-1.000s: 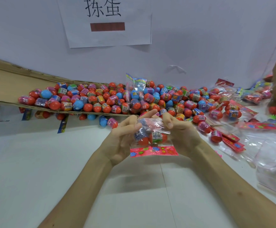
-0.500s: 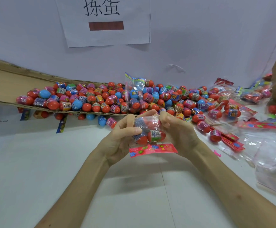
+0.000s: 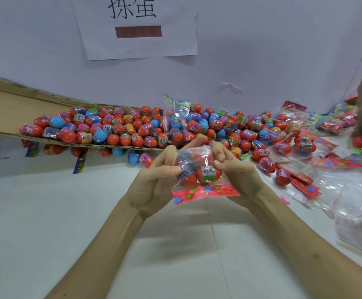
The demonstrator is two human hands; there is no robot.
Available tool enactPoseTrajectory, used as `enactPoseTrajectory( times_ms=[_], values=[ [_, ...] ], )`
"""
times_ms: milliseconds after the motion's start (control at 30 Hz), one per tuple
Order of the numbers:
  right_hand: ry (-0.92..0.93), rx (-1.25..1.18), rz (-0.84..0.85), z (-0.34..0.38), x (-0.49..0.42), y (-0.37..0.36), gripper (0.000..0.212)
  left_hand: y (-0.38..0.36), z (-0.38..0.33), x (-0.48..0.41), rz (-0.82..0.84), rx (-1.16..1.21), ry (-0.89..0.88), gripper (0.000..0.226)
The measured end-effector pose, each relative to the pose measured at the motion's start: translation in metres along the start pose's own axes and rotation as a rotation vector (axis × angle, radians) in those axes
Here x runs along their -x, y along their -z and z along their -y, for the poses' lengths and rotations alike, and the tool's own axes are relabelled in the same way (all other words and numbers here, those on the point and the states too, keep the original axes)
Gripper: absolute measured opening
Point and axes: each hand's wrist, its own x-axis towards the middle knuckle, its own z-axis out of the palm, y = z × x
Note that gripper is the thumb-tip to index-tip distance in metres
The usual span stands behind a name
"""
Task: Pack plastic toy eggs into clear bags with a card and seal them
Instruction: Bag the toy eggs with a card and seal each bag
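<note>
A clear bag (image 3: 198,167) with red toy eggs inside hangs above the white table between both hands. A pink flowered card (image 3: 204,192) lies along its lower edge. My left hand (image 3: 157,180) pinches the bag's left side between thumb and fingers. My right hand (image 3: 235,169) grips its right side with fingers curled over the top. Behind them lies a big heap of loose eggs (image 3: 132,130), red, blue and pink.
A cardboard sheet (image 3: 1,111) carries the left part of the heap. Filled bags (image 3: 305,130) and pink cards (image 3: 302,182) lie at the right, with empty clear bags (image 3: 361,208) nearer. One upright bag (image 3: 175,113) stands in the heap. A paper sign (image 3: 137,26) hangs on the wall.
Both hands have drawn closer together and squeezed the top of the bag. The bag has bunched up, its eggs pushed down toward the card.
</note>
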Motion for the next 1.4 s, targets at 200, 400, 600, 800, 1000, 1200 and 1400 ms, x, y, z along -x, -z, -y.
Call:
enactPoseTrajectory(
  times_ms=[200,400,600,800,1000,1200,1400],
  values=[
    [0.002,-0.061,-0.035,-0.001,0.002,-0.003,0.025,0.000,-0.002,-0.002,0.063,0.076,-0.021,0.029],
    [0.039,-0.115,0.025,-0.003,-0.001,0.004,0.062,-0.001,-0.004,-0.003,-0.059,0.079,0.013,0.093],
    [-0.007,-0.018,-0.091,-0.001,-0.004,0.006,0.080,0.002,-0.003,-0.008,-0.228,-0.036,0.005,0.085],
    [0.116,0.472,-0.416,-0.012,-0.010,-0.004,0.063,0.005,0.005,-0.012,-0.287,-0.124,-0.045,0.057],
    [0.041,0.311,-0.271,-0.006,-0.007,0.001,0.051,0.007,0.007,-0.013,-0.367,-0.055,-0.059,0.053],
    [0.131,0.603,-0.448,-0.004,-0.010,0.002,0.073,0.009,0.007,-0.015,-0.502,-0.333,-0.129,0.039],
    [0.296,0.954,-0.481,-0.005,-0.007,0.000,0.032,0.010,0.006,-0.014,-0.493,-0.543,-0.117,0.031]
  ],
)
